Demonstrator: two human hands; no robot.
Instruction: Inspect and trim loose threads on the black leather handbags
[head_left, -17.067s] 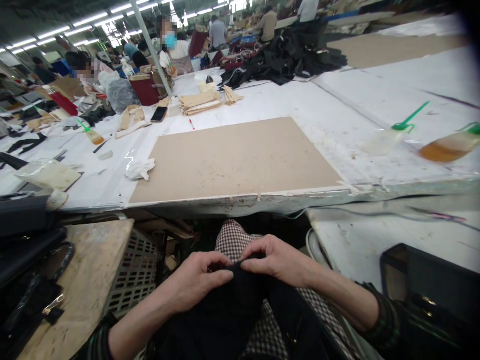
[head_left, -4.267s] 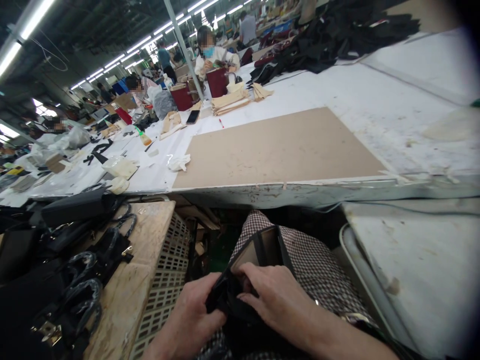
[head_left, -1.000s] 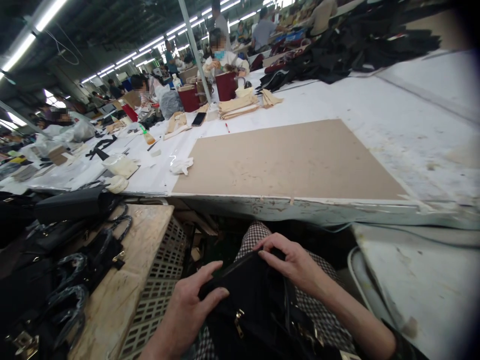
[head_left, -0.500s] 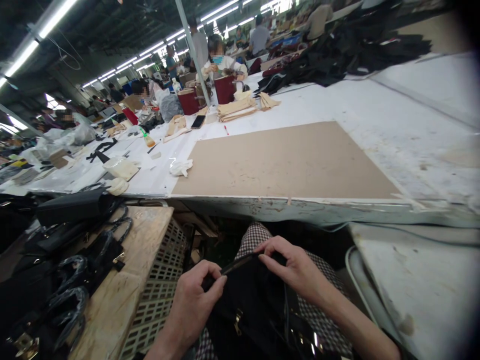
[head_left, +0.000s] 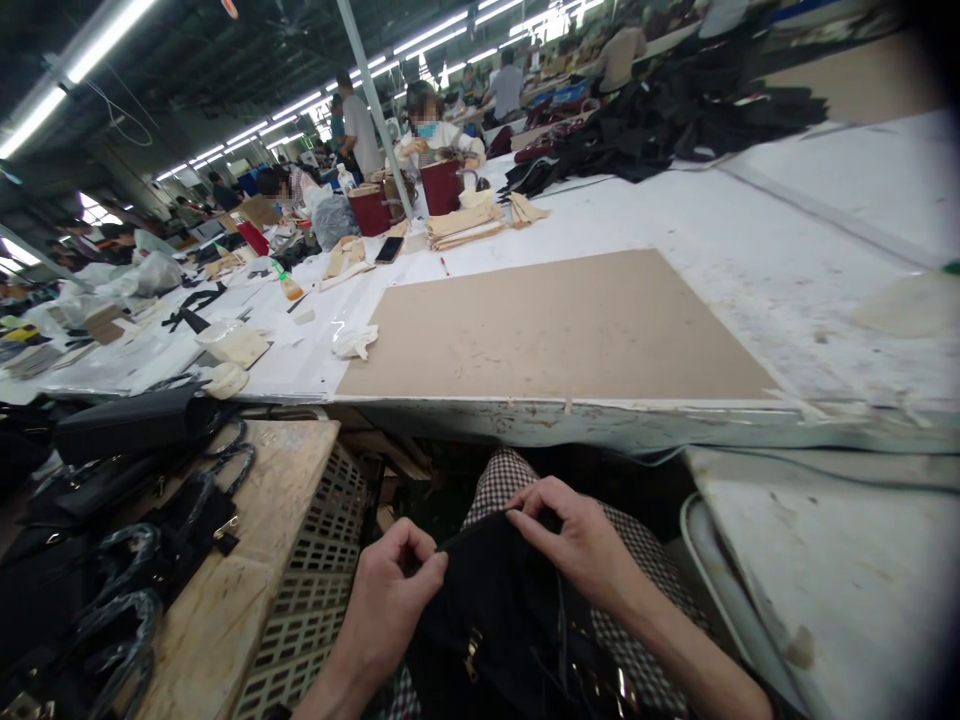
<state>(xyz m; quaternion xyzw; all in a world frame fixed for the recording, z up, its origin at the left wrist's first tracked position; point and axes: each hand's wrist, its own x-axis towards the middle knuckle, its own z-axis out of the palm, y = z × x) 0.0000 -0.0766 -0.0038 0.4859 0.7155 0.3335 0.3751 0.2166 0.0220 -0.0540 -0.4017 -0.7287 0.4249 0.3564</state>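
Note:
A black bag (head_left: 487, 590) with gold-coloured metal fittings lies across my lap, over checked trousers (head_left: 506, 475). My left hand (head_left: 394, 590) pinches the bag's upper edge at its left end between thumb and fingertips. At the right end of the same edge, my right hand (head_left: 566, 530) pinches the fabric in a similar way. The edge runs taut between the two hands, slanting up to the right. Shadow hides the lower part of the bag, and its inside does not show.
Ahead stands a white worktable with a brown board (head_left: 555, 330) near its edge. Black bags (head_left: 135, 425) with wrapped handles lie on a wooden board (head_left: 247, 520) over a plastic crate (head_left: 307, 570) at left. A glue bottle (head_left: 287, 285) and phone (head_left: 389, 250) lie farther back; co-workers sit beyond.
Both hands keep their pinch on the bag's edge. The dark strip of opening along that edge no longer shows, and the edge looks flatter. The view has shifted slightly.

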